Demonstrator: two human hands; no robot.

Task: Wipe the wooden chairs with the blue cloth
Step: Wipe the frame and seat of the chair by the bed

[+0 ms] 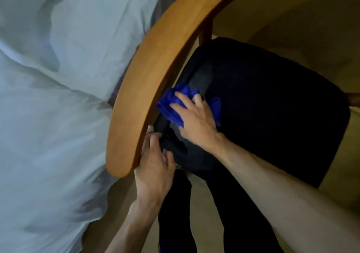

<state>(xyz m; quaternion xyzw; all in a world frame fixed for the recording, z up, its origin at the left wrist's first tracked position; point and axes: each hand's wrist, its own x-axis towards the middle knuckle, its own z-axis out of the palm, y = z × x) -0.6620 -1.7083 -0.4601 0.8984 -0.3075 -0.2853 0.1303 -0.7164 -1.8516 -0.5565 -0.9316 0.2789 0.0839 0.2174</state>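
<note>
White bedding [58, 96] fills the nine o'clock side. The chair [148, 61] curves its wooden back rail from twelve down to seven, its dark seat [272, 116] at three. The left hand [153, 167] grips the rail's end at six, fingers curled round its edge. Dead centre, the right hand [194, 120] presses the cloth [171, 104] against the seat beside the rail, fingers spread.

Your right hand [194, 120] presses the blue cloth [173, 104] against the chair's dark seat [272, 106]; your left hand [153, 167] grips the curved wooden backrest [140, 89].
</note>
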